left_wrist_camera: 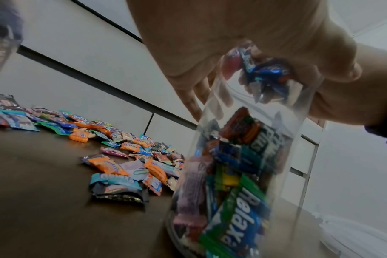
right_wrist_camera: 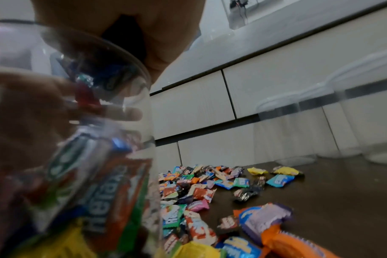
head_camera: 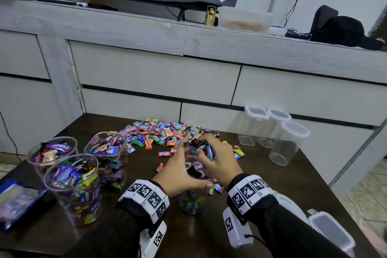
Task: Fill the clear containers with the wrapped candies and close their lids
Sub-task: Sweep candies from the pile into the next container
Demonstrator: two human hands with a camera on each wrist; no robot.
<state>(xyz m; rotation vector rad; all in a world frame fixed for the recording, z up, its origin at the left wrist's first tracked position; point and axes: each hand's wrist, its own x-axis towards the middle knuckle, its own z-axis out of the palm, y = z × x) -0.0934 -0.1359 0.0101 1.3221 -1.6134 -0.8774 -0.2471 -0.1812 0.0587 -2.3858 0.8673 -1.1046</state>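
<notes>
Lid nearest us: a clear loose lid (head_camera: 333, 234) lies on the desk (head_camera: 261, 178) at our right forearm, off any container.
Container under our hands: a clear plastic container (head_camera: 191, 201) stands on the desk right in front of us, open at the top and roughly half filled; through its wall (left_wrist_camera: 243, 174) we see green, blue, orange and purple wrappers, one reading "Relaxa".
Left hand: our left hand (head_camera: 180, 172) sits over the container's mouth with fingers spread and cupped toward the candies; whether it grasps any we cannot tell.
Right hand: our right hand (head_camera: 217, 159) is curled round a bunch of wrapped candies (head_camera: 207, 150) just above the mouth; from the left wrist view the bundle (left_wrist_camera: 267, 76) shows blue foil and red wrappers.
Filled containers: three clear containers stand together at our left, all without lids: a round one (head_camera: 77, 190) heaped to the rim, another round one (head_camera: 51, 153) behind it, and a squarer one (head_camera: 109, 157) beside them.
Loose candies: a wide pile of wrapped candies (head_camera: 163, 132) in orange, green, blue, pink and purple spreads across the desk beyond our hands.
Empty containers: three clear lidded containers (head_camera: 272, 132) stand close together at the far right of the desk, near the drawers (head_camera: 157, 73).
</notes>
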